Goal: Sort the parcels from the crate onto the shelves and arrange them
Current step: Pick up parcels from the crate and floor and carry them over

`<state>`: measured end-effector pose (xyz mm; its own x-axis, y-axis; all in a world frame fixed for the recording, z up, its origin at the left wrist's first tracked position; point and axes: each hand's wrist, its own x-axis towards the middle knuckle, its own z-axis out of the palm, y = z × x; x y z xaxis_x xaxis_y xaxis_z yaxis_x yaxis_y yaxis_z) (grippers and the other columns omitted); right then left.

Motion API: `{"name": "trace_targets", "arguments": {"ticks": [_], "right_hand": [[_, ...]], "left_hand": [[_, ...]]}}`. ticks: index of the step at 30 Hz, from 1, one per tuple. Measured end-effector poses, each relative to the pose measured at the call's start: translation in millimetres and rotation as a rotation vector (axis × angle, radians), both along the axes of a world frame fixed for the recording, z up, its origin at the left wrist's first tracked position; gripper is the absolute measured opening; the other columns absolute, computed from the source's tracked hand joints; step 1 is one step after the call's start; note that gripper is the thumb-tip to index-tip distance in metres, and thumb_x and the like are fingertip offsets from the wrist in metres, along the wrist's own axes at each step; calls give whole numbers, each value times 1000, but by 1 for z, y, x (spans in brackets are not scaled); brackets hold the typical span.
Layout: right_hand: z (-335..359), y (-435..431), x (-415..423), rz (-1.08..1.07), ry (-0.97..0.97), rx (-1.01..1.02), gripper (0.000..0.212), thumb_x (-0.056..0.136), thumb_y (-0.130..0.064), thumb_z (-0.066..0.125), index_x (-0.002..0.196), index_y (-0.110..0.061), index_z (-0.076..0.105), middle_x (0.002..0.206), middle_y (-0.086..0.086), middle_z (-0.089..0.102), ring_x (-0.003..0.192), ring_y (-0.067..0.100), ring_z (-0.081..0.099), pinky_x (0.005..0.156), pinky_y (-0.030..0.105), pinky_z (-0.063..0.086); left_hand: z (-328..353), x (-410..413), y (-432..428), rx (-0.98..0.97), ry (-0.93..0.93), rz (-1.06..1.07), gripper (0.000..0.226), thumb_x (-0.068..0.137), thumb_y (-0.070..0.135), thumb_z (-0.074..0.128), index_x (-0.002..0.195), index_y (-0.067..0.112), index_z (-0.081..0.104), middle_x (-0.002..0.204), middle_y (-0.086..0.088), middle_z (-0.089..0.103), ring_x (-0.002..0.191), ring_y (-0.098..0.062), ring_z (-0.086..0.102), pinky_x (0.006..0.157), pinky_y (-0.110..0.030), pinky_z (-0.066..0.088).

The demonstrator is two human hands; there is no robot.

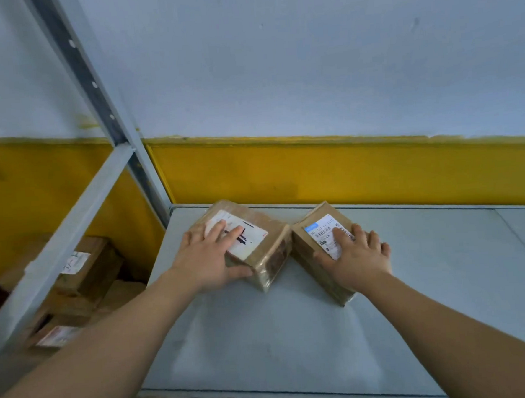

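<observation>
Brown taped left parcel (258, 248) lies on the grey shelf (294, 335) near the back; left hand (206, 257) lies flat on it, thumb against its side. Right parcel (317, 257) touches it; right hand (357, 257) rests open on top.

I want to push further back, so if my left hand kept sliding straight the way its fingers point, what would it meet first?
Probably nothing on the shelf: the left hand lies flat on the left parcel, fingers aimed up-right. Beyond the parcel's far edge, only bare shelf, then the yellow wall. Depth is uncertain.
</observation>
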<state>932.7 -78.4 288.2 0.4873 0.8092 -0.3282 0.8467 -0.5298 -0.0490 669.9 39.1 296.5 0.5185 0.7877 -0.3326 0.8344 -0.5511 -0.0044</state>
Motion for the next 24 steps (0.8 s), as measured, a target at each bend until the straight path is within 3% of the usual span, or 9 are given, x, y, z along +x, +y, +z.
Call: {"name": "trace_targets", "arguments": {"ticks": [3, 7, 14, 20, 24], "right_hand": [[3, 0, -1, -72, 2, -9, 87, 83, -83, 28, 155, -37, 15, 165, 4, 8, 149, 37, 8, 116, 51, 14], [2, -4, -2, -92, -1, 7, 85, 83, -83, 29, 154, -38, 17, 164, 4, 11, 147, 36, 12, 115, 50, 17], [0, -12, -11, -62, -4, 12, 81, 86, -81, 27, 154, -37, 17, 164, 3, 7, 149, 34, 4, 118, 51, 9], [-2, -10, -17, -15, 2, -7, 86, 84, -81, 30, 156, -38, 8, 165, 2, -4, 150, 37, -11, 119, 57, -4], [0, -5, -15, -39, 16, -27, 87, 82, -83, 30, 155, -42, 8, 165, 1, -3, 150, 36, -7, 119, 58, 0]], "left_hand": [[-3, 15, 10, 117, -6, 44, 101, 71, 92, 25, 153, 38, 2, 162, -5, 8, 147, -38, 5, 117, -57, 5], [-5, 22, 24, 199, -10, 64, 91, 79, 84, 34, 152, 36, 11, 159, -8, 18, 146, -40, 6, 115, -63, 8], [-18, 7, 50, 159, -27, 166, 88, 81, 81, 33, 152, 41, -3, 163, -5, -4, 147, -40, -6, 111, -68, 8], [-18, 6, 74, 156, -50, 304, 85, 85, 77, 33, 153, 40, -4, 163, -4, -6, 148, -39, -5, 113, -67, 11], [-13, 16, 80, 169, -57, 284, 81, 89, 73, 33, 154, 38, 0, 163, -2, 1, 147, -37, 3, 111, -66, 18]]}}
